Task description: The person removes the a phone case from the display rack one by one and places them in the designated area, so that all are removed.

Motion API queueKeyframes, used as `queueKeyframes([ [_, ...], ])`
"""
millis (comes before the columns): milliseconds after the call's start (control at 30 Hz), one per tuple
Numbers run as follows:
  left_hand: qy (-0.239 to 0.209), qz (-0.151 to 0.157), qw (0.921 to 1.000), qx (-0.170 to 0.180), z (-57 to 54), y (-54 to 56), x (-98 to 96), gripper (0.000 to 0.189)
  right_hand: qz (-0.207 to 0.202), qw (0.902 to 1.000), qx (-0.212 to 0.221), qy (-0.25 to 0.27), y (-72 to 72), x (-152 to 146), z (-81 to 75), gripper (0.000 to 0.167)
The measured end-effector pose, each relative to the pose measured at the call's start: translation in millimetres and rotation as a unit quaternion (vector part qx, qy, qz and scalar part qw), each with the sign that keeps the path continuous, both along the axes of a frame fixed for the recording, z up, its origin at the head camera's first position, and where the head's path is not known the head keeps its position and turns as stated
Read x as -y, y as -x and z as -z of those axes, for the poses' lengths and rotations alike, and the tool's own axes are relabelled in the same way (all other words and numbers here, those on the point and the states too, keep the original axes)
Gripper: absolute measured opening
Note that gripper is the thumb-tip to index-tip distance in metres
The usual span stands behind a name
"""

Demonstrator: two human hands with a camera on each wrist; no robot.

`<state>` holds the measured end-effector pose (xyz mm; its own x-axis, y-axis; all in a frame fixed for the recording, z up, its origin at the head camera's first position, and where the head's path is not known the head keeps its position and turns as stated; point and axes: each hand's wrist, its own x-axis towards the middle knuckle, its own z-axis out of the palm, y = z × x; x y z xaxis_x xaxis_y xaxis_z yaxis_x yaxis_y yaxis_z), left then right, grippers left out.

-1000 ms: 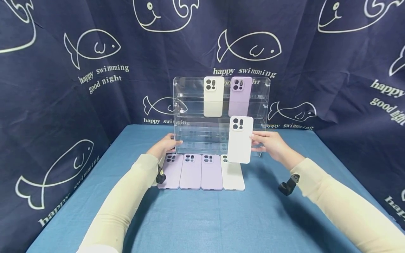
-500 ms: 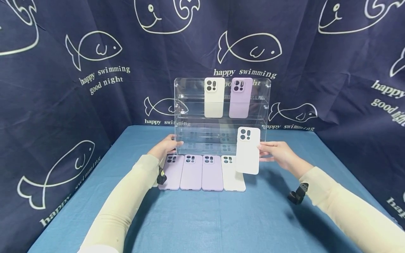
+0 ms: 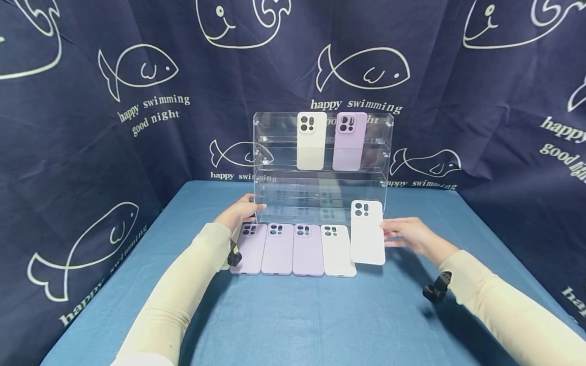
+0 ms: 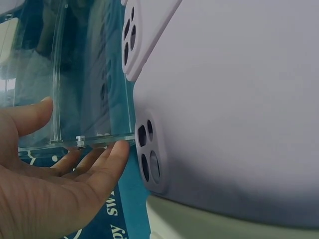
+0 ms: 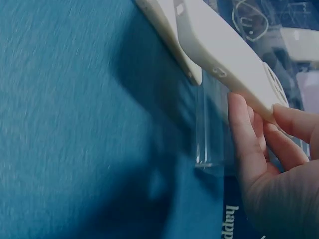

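My right hand [image 3: 409, 234] pinches a white phone case [image 3: 368, 234] by its right edge, holding it up, camera cutouts at the top. In the right wrist view the thumb and fingers grip the case's [image 5: 229, 59] side. My left hand [image 3: 239, 211] holds the left side of a clear acrylic display rack [image 3: 284, 185], thumb in front and fingers along the outer side panel [image 4: 89, 142]. On the rack's upper part stand a white phone case [image 3: 311, 152] and a purple phone case [image 3: 348, 152] side by side.
A row of phone cases lies before the rack: several purple ones [image 3: 277, 254] and a white one [image 3: 339, 254] at the right end. Another pale case at the left end is mostly hidden by my left wrist. Blue cloth [image 3: 293, 320] covers the table; a dark fish-print curtain [image 3: 256, 76] hangs behind.
My right hand has moved the white phone case down and to the right, from in front of the rack to beside the row's right end. My left hand stays on the rack.
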<state>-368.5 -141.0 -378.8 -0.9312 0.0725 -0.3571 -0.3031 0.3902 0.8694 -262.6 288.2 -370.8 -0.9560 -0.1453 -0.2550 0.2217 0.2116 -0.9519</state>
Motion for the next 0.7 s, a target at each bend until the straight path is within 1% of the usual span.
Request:
queueKeyframes([
  [100,0.001,0.001,1.0,0.001,-0.5,-1.0,-0.2,0.075,0.001,0.9999,0.01,-0.01,1.6,-5.6,3.8,0.038],
  [167,0.002,0.002,1.0,0.001,-0.7,-1.2,-0.5,0.075,0.004,0.9996,0.016,-0.021,2.4,-8.6,6.4,0.037],
  [367,0.002,0.003,1.0,0.005,0.1,-1.0,-0.7,0.076,0.013,0.9986,0.034,-0.038,2.5,-14.5,14.4,0.054],
  [467,0.001,0.003,1.0,0.006,0.4,-0.6,-0.4,0.076,0.015,0.9985,0.037,-0.038,2.1,-16.1,17.7,0.056],
  [700,-0.004,0.0,1.0,0.006,1.2,0.0,0.3,0.076,0.008,0.999,0.037,-0.024,0.0,-16.5,24.4,0.044],
])
